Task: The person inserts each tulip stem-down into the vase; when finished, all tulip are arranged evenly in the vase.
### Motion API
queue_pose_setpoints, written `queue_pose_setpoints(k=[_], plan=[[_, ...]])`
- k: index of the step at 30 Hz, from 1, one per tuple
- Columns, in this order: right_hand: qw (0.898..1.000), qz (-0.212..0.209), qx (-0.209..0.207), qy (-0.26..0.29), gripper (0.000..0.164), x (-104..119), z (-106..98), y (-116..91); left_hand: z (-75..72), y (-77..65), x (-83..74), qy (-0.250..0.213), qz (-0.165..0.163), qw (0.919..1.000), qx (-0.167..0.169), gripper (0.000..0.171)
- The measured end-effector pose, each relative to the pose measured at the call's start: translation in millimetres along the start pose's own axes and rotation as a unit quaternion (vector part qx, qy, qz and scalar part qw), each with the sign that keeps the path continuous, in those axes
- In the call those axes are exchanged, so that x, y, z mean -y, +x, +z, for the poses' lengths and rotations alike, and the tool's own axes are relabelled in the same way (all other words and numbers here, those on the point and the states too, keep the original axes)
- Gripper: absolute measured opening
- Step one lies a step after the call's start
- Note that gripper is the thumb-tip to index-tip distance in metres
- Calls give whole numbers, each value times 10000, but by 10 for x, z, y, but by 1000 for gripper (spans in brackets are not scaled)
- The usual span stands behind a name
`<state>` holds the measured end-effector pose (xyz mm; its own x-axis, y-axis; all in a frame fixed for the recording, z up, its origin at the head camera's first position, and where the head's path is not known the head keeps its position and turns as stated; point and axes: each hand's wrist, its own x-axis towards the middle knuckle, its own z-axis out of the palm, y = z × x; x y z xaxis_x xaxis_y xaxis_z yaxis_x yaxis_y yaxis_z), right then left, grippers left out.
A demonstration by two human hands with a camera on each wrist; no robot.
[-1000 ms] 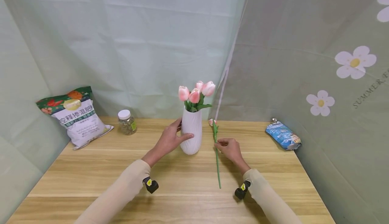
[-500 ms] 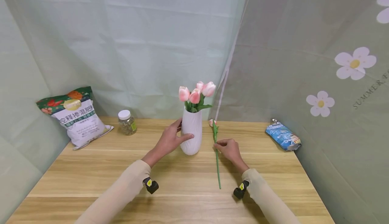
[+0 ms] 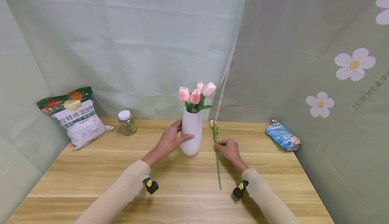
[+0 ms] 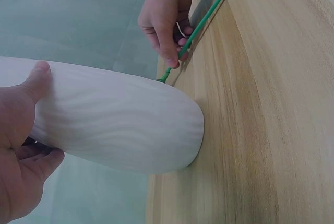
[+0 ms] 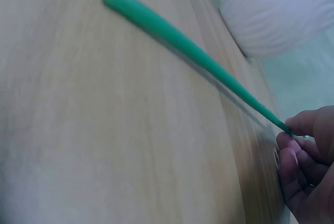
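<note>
Just right of the white vase [image 3: 191, 133], a single tulip [image 3: 216, 149] lies flat on the table [image 3: 91, 170], its long stem running toward the person. Right hand [image 3: 229, 148] pinches it mid-stem; left hand [image 3: 168, 140] grips the vase's side.

Right hand [image 3: 230, 149] and tulip stem [image 3: 217, 165] barely shifted.

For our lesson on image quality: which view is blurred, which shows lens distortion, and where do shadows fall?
Right wrist view: soft all over, green stem and white vase blurred. Head view: sharp, evenly lit, wide-angle bending of the table edges. Left wrist view: clear, faint shadow beneath the vase.
</note>
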<state>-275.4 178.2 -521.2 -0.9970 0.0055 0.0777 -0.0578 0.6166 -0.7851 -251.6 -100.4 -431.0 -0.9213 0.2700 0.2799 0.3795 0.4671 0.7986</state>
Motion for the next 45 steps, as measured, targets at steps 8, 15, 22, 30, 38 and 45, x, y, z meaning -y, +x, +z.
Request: queue_pose_setpoints(k=[8, 15, 22, 30, 38, 45], plan=[[9995, 169, -85, 270, 15, 30, -76, -35, -3, 2, 2, 17, -15, 10000, 2, 86], [9983, 121, -279, 489, 15, 89, -162, -44, -9, 12, 6, 28, -5, 10000, -2, 86], [9968, 0, -331, 724, 20, 217, -298, -74, -12, 22, 12, 46, 19, 10000, 5, 85], [9940, -395, -373, 954, 21, 405, -473, -81, -10, 19, 15, 21, 13, 10000, 27, 86], [9925, -383, -430, 1079, 22, 546, -595, -55, -6, 14, 22, 3, 43, 10000, 22, 86], [9889, -535, -518, 1289, 25, 678, -691, -30, -5, 7, 20, -10, 23, 10000, 18, 86]])
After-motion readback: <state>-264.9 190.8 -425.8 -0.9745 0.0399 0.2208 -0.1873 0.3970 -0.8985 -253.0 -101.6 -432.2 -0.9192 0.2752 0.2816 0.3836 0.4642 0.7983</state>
